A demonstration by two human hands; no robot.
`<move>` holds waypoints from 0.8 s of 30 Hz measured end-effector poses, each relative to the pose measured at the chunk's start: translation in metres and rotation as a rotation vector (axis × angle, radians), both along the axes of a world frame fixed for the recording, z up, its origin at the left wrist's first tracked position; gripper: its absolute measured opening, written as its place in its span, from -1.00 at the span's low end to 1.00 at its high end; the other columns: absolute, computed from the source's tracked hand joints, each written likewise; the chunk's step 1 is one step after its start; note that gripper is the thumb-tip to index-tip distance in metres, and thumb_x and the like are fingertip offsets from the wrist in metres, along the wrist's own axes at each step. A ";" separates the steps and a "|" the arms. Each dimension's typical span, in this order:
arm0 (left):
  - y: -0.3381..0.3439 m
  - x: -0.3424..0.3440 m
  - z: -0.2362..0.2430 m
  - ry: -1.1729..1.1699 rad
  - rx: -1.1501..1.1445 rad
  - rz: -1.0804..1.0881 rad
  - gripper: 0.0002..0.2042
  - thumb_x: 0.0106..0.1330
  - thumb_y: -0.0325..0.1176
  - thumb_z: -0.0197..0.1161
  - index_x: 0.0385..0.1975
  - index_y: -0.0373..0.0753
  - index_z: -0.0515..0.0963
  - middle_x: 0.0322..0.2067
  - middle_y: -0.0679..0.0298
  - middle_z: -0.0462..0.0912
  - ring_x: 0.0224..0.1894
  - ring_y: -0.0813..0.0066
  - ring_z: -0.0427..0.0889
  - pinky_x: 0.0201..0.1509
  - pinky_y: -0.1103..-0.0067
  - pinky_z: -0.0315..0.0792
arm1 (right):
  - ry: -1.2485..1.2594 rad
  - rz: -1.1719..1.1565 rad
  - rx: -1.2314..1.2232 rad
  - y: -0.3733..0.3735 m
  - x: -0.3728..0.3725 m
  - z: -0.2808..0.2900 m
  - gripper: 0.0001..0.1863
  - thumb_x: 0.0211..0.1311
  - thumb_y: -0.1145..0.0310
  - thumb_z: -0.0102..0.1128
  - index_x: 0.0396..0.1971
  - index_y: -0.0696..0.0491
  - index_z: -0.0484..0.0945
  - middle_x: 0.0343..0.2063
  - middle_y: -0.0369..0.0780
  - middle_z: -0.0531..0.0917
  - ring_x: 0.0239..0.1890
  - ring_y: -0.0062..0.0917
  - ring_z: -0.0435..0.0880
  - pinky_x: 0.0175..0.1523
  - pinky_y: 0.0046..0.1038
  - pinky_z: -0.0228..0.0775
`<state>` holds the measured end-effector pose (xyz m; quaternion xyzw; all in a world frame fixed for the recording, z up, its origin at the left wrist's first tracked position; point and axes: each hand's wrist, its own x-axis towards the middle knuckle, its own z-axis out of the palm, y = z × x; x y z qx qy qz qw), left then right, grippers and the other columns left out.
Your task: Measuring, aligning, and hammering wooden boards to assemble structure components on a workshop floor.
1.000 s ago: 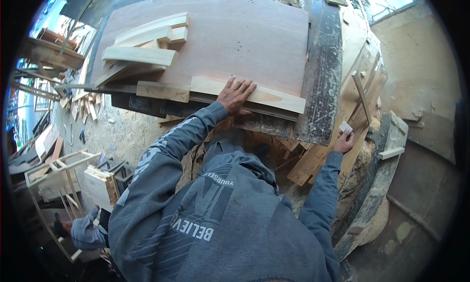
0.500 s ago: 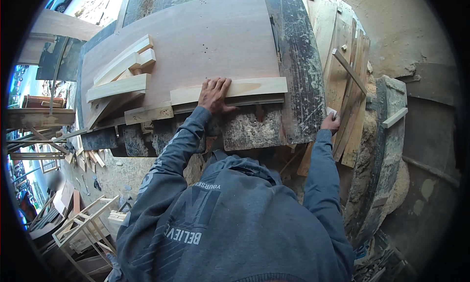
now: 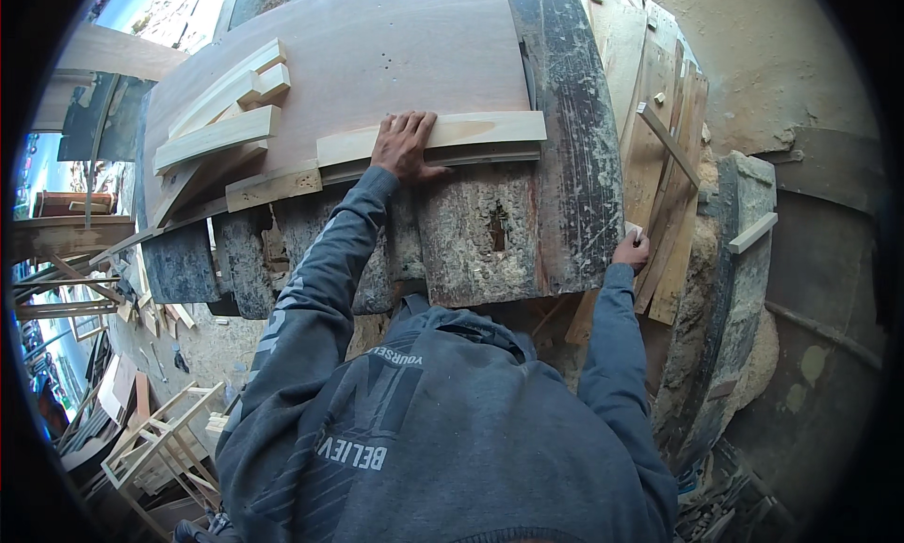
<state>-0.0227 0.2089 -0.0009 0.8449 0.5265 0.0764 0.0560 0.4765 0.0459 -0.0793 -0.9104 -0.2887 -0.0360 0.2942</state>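
My left hand (image 3: 403, 145) lies flat, fingers spread, on a long pale wooden strip (image 3: 471, 133) that rests along the near edge of a brown plywood sheet (image 3: 377, 53) on a rough, worn workbench (image 3: 490, 232). My right hand (image 3: 631, 249) is at the bench's right side, closed around a small pale block (image 3: 635, 229), close to some planks (image 3: 673, 166) leaning there. Both arms are in grey sleeves.
More pale wooden strips (image 3: 221, 119) and short offcuts are piled on the sheet's left part. A dark weathered plank (image 3: 574, 119) runs along the bench's right. A wooden frame (image 3: 160, 444) and scrap wood lie on the ground at lower left.
The view has shifted, so the bench sits lower and nearer in the picture. My left hand stays pressed on the pale strip; my right hand stays by the leaning planks.
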 end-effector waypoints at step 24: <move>0.079 -0.010 0.004 0.013 0.049 0.011 0.02 -0.08 0.36 0.43 0.31 -0.19 0.26 0.24 0.12 0.43 0.31 0.21 0.37 0.39 0.24 0.16 | 0.034 -0.040 -0.057 -0.001 -0.003 0.001 -0.67 0.25 0.14 0.27 -0.29 0.15 0.64 -0.41 -0.01 0.71 -0.33 -0.08 0.71 -0.24 -0.13 0.49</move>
